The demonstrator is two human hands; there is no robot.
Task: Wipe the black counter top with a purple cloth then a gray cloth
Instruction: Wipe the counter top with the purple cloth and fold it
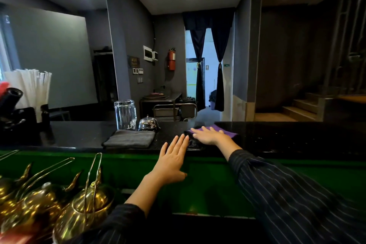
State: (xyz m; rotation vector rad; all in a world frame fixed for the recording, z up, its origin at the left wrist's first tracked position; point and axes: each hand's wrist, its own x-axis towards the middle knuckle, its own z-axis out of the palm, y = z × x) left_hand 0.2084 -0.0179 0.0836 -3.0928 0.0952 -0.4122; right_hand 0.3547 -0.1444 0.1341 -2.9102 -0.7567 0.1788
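The black counter top (287, 138) runs across the middle of the view. A purple cloth (225, 129) lies on it right of centre, and my right hand (209, 134) presses flat on top of it with fingers spread. My left hand (172, 159) rests open, palm down, at the counter's near edge, just left of the purple cloth and holding nothing. A folded gray cloth (129, 138) lies flat on the counter to the left of both hands, untouched.
Behind the gray cloth stand an upturned clear glass (125, 114) and a chrome call bell (148, 123). White straws (31, 85) and dark bar tools crowd the far left. Brass teapots (83, 204) sit below on the near left, beside a green ledge (217, 184).
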